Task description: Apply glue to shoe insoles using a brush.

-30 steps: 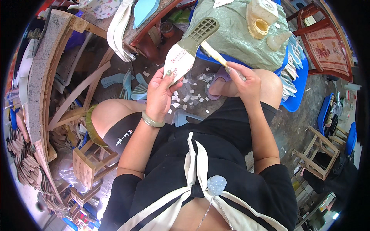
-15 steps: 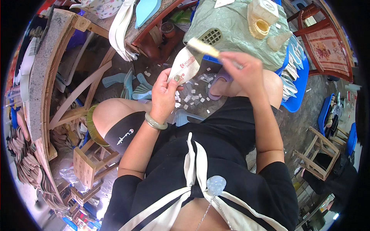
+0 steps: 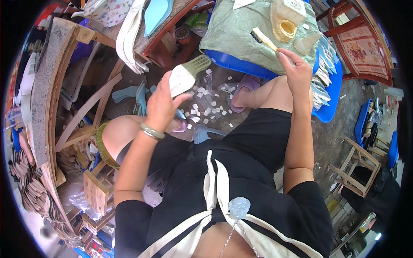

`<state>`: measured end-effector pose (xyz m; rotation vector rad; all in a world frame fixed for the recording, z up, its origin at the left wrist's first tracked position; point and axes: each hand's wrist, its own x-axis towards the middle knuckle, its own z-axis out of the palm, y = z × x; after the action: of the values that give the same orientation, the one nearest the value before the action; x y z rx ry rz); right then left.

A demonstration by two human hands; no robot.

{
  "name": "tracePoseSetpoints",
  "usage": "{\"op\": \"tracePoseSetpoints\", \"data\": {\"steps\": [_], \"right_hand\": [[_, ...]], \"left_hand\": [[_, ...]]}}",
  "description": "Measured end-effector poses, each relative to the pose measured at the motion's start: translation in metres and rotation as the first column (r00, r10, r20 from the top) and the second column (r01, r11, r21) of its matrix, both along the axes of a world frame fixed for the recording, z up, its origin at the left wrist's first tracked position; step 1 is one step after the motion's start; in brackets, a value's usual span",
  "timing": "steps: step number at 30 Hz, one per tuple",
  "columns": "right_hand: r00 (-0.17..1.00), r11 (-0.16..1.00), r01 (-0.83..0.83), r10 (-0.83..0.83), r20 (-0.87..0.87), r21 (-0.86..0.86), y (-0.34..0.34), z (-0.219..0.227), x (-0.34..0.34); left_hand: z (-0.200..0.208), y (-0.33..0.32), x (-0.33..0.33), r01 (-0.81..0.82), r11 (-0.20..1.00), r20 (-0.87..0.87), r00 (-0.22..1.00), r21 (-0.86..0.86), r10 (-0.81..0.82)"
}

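Observation:
My left hand holds an insole by its white part, fingers behind it and thumb spread away from the edge. The olive-green end with a grid of holes points up and to the right. In my right hand is a small brush, pinched near the end of its pale handle. Its dark bristles face up and left, over the green sheet. Behind the brush stands a cream-coloured pot with a round yellowed opening.
Small white pieces lie scattered on the floor between my feet. A blue tub of light-blue and white insoles stands at the right. Pale strips and blue pieces hang over the bench edge at the upper left.
The brush has moved off the insole, up and right. My left hand has shifted left and down with the insole, its thumb lifted and the insole turned.

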<state>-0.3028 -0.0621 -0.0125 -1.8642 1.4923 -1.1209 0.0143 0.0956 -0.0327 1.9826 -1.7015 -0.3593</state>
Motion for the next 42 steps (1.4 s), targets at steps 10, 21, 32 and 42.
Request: {"op": "tracePoseSetpoints", "data": {"steps": [10, 21, 32, 42], "right_hand": [[0.794, 0.965, 0.219, -0.261, -0.549, -0.143, -0.084, -0.007, -0.079], [0.657, 0.988, 0.154, -0.114, -0.745, -0.015, -0.139, 0.008, -0.06], [0.95, 0.996, 0.045, -0.065, -0.306, -0.073, 0.003, -0.012, -0.026], [0.884, 0.869, -0.467, 0.457, -0.099, -0.16, 0.063, 0.012, 0.045]], "left_hand": [[-0.031, 0.021, 0.057, -0.073, 0.932, 0.152, 0.988, 0.355, 0.019], [-0.008, -0.005, -0.033, -0.121, 0.964, -0.93, 0.26, 0.236, 0.26], [0.019, -0.024, -0.045, -0.125, 0.97, -0.957, 0.177, 0.211, 0.231], [0.034, -0.001, -0.035, -0.086, 0.955, -0.941, 0.166, 0.285, 0.296]]}}
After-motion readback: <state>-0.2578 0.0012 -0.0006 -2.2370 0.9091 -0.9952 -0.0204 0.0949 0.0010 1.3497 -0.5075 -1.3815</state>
